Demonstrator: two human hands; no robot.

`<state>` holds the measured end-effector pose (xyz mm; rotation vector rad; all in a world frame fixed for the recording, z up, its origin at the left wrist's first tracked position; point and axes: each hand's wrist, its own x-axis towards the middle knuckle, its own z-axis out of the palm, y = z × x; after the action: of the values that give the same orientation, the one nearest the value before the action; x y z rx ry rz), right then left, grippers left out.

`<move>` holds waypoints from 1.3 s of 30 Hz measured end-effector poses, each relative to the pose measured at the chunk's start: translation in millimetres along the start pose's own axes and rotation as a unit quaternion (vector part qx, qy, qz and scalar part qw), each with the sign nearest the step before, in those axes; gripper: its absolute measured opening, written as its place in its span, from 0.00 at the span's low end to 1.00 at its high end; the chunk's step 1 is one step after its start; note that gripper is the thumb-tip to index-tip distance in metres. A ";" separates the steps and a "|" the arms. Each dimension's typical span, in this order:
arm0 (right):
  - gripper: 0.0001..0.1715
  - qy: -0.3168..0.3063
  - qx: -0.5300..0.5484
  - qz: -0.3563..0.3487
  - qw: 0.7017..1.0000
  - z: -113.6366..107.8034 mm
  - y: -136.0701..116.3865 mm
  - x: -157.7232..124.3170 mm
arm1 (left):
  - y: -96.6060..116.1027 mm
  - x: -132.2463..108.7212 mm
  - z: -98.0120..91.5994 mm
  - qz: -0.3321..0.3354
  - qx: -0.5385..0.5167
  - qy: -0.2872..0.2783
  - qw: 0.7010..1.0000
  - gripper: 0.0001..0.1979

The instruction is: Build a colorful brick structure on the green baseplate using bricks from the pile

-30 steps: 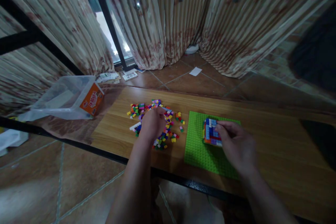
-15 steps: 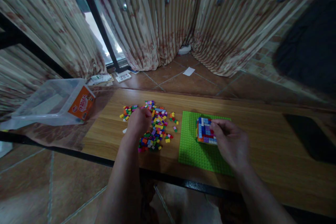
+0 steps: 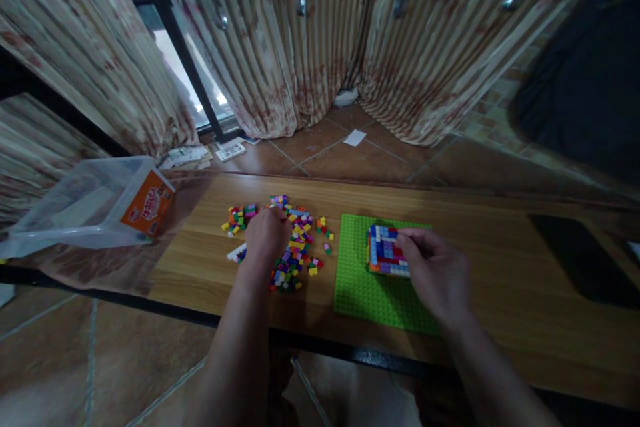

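Note:
My left hand (image 3: 269,235) is over a loose pile of small coloured toy bricks (image 3: 300,233). Its fingers are curled in, and what they hold, if anything, is hidden. At the right side of a low brick structure (image 3: 383,250), the thumb and fingers of my right hand (image 3: 440,270) close on it. Blue, red, white and lilac bricks make up the top of that structure. Under it lies a green studded baseplate (image 3: 357,293); my right hand hides the structure's right end and part of the plate.
A clear plastic bin (image 3: 93,230) with an orange label stands left of the wooden table top (image 3: 195,260). Beside my left hand lies a white piece (image 3: 237,251). A dark flat object (image 3: 583,257) rests at the right. Striped curtains (image 3: 280,67) hang beyond the table.
The whole view has shifted slightly to the left. My left hand has moved a little over the pile, uncovering more of the white piece. My right hand stays at the brick structure.

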<state>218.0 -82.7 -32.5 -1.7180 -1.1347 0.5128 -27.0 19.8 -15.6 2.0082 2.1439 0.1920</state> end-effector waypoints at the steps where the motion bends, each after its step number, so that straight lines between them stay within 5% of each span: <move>1: 0.13 0.004 -0.002 -0.001 1.000 -1.2 0.4 0.9 | 1.3 -0.1 -0.4 -0.006 0.004 0.000 1.000 0.14; 6: 0.13 0.024 0.010 -0.013 1.000 -5.6 1.8 4.6 | 3.3 1.3 -5.1 -0.023 -0.045 0.022 0.999 0.13; 9: 0.14 0.008 0.039 -0.017 0.999 -4.3 -2.3 2.6 | 11.9 -5.4 -5.8 0.036 -0.260 -0.021 0.965 0.12; 12: 0.13 -0.041 0.082 -0.027 0.995 0.2 -8.6 -2.4 | 34.0 -23.9 -2.2 0.060 -0.548 -0.134 0.824 0.10; 15: 0.16 -0.090 0.095 -0.078 0.988 5.0 -13.2 -7.4 | 61.4 -46.8 4.7 0.019 -0.708 -0.254 0.658 0.12; 17: 0.19 -0.112 0.092 -0.112 0.983 6.7 -14.7 -9.6 | 76.4 -58.5 10.2 -0.005 -0.741 -0.300 0.602 0.13; 19: 0.21 -0.116 0.094 -0.125 0.981 6.4 -15.0 -10.5 | 86.6 -65.3 15.4 -0.008 -0.750 -0.321 0.579 0.13; 33: 0.09 -0.085 0.131 -0.050 0.987 -5.4 -13.6 -2.6 | 87.8 -63.8 18.0 0.076 -0.670 -0.310 0.670 0.13; 39: 0.10 -0.009 0.033 -0.067 0.997 -19.1 -0.4 13.1 | 79.2 -52.9 16.7 0.004 -0.646 -0.202 0.736 0.13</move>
<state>238.4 -80.7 -21.9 -1.5721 -1.2231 0.4786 57.0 -28.0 -10.9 1.0239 1.0630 0.8594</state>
